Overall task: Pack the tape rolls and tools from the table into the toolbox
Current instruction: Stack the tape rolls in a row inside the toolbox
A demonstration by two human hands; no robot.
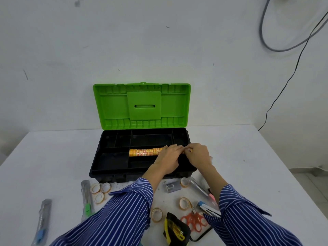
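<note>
A black toolbox with its green lid raised stands mid-table. A long orange-and-yellow stack of tape rolls lies in its tray. My left hand rests on the stack's right end. My right hand pinches the same end from the right. Loose tape rolls lie in front of the box at left, others at right. Two utility knives, orange scissors, a black-and-yellow tape measure and a stapler lie near me.
A small grey box and a wrapped cutter lie right of the toolbox front. The white table meets a white wall behind. Cables hang at the right. The table's right edge drops to the floor.
</note>
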